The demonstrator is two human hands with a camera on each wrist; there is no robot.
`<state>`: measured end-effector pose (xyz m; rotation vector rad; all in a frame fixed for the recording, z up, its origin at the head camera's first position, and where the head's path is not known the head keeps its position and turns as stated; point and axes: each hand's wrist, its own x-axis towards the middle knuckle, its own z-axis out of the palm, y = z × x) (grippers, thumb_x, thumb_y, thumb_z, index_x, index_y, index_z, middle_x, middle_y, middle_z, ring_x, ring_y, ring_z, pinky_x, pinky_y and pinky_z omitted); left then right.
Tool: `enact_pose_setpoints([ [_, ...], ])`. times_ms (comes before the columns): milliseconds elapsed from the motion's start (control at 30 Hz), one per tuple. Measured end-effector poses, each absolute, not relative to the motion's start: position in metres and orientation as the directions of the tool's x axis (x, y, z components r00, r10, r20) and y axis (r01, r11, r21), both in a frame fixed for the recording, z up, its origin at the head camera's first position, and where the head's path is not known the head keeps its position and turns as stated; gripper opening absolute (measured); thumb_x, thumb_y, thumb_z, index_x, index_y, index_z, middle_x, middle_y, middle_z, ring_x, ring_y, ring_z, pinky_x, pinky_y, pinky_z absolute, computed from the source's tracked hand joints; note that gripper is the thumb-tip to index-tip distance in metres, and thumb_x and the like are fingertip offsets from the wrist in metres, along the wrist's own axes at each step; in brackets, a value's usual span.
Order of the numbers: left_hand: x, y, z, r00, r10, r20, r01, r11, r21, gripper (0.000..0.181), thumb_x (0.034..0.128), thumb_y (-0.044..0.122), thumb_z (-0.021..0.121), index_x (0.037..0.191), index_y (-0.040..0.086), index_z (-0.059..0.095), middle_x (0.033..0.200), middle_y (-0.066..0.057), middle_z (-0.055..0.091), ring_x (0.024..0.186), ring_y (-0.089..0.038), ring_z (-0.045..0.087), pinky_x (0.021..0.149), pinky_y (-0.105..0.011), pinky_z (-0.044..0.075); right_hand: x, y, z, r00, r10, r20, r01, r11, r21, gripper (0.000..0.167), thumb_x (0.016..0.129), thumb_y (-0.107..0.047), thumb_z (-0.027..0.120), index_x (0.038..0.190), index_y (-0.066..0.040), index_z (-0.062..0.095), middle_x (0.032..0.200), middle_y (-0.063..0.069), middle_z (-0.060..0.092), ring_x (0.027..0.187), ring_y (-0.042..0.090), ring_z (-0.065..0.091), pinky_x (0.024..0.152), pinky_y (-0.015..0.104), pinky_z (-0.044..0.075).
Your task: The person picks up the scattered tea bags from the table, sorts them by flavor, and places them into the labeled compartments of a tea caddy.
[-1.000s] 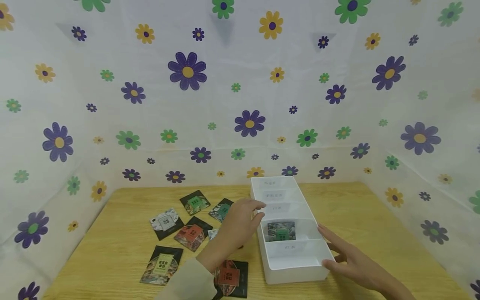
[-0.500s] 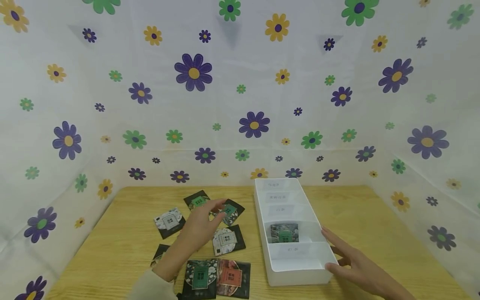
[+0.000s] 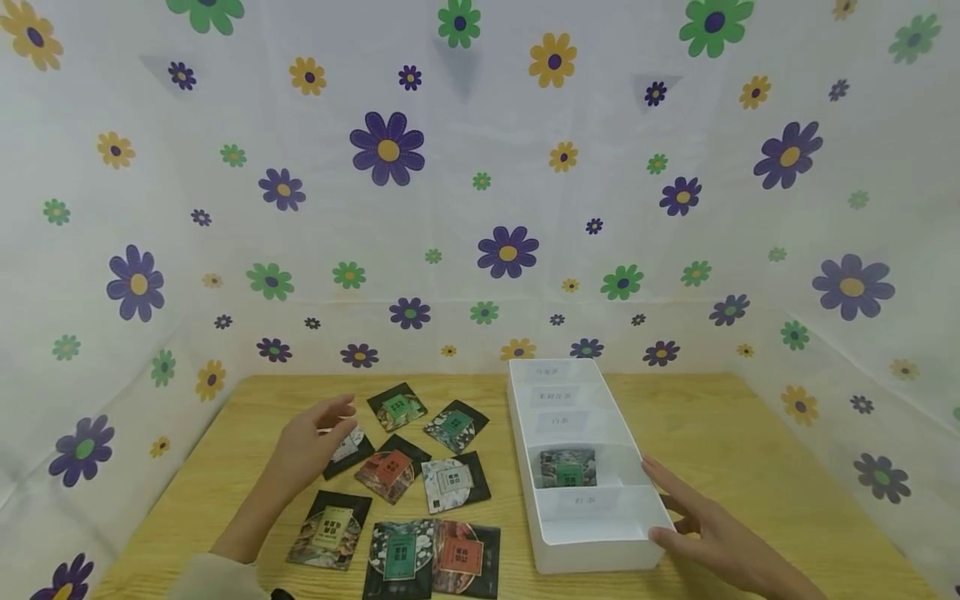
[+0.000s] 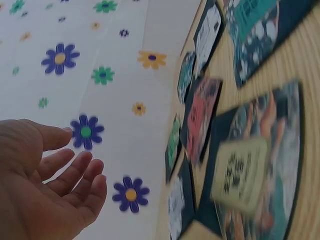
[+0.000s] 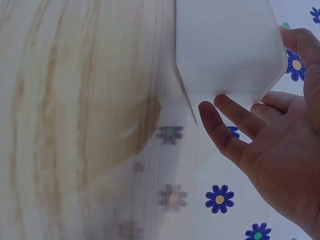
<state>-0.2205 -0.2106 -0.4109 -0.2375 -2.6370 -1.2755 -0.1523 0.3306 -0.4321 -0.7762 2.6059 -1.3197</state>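
My left hand [image 3: 311, 446] hovers over the left part of the table, fingers loosely bent and holding nothing. Beneath it a white and black packet [image 3: 351, 450] is partly hidden. In the left wrist view the same hand [image 4: 55, 185] shows a bare palm. At the right, my right hand [image 3: 708, 533] touches the long white divided box [image 3: 600, 558], thumb at the near corner and fingers along the side wall. In the right wrist view those fingers [image 5: 232, 117] lie fairly straight against it. One green-labelled packet [image 3: 568, 468] stands in the box's second compartment from the near end.
Several packets lie left of the box, among them a red-labelled one [image 3: 392, 468], a yellow-labelled one [image 3: 328, 531], a white one [image 3: 454, 482] and a green-labelled one [image 3: 399, 557]. Small labels mark the box dividers. A flowered sheet [image 3: 450, 208] surrounds the wooden table [image 3: 675, 400].
My left hand has moved left from beside the box, across the packets, to above the white and black packet. My right hand stays against the box.
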Motion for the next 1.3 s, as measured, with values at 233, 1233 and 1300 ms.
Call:
enact_pose_setpoints([
  [233,-0.225,-0.249,-0.424,-0.984,0.010,0.180,0.148,0.614,0.776,0.053,0.1092,0.026,0.056,0.153,-0.003,0.044,0.139,-0.026,0.059,0.129,-0.045,0.054,0.100,-0.058,0.049,-0.151,0.328,-0.431,-0.885,-0.458,0.084,-0.345,0.525,-0.778,0.076,0.105,-0.015,0.063,0.166,-0.010,0.018,0.166,0.026,0.016,0.133,0.025,0.054,0.084,0.028,0.057],
  [1233,-0.280,-0.269,-0.461,-0.994,0.110,0.022,0.105,0.846,0.523,0.064,0.0927,0.018,0.078,0.136,-0.021,0.050,0.126,-0.039,0.060,0.110,-0.051,0.061,0.092,-0.059,0.052,-0.150,0.330,-0.437,-0.846,-0.501,0.184,-0.426,0.426,-0.798,0.077,0.103,-0.006,0.063,0.165,-0.005,0.018,0.159,-0.034,0.019,0.129,-0.009,0.045,0.082,0.028,0.057],
  [1300,-0.281,-0.268,-0.461,-0.992,0.120,0.037,0.122,0.864,0.488,0.064,0.0913,0.017,0.079,0.134,-0.022,0.052,0.124,-0.038,0.061,0.109,-0.051,0.061,0.094,-0.060,0.051,-0.150,0.330,-0.436,-0.857,-0.487,0.171,-0.409,0.439,-0.800,0.076,0.103,-0.008,0.063,0.165,-0.007,0.019,0.162,-0.026,0.020,0.129,-0.008,0.046,0.083,0.028,0.056],
])
